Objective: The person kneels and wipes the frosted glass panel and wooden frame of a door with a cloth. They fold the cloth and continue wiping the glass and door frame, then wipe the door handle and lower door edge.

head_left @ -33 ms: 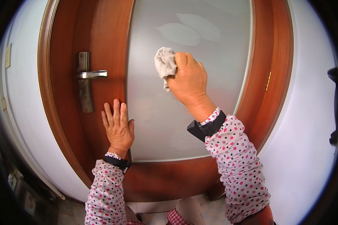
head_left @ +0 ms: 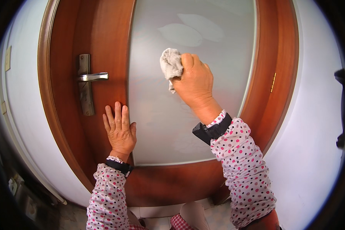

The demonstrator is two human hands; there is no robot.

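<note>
A crumpled grey-white cloth is gripped in my right hand, up against the frosted glass panel of a door. Leaf shapes pattern the upper glass. My left hand lies flat, fingers stretched, on the reddish-brown wooden door beside the glass edge, and holds nothing. Just above and left of those fingers is the metal lever handle on its long plate. Part of the cloth is hidden inside my right fist.
A wooden frame surrounds the door, with a brass hinge on the right. White walls flank it. A dark object hangs at the far right edge. Dark clutter stands low on the left, above a tiled floor.
My right hand and the cloth have shifted very slightly to the right over the glass. The left hand keeps its place on the door.
</note>
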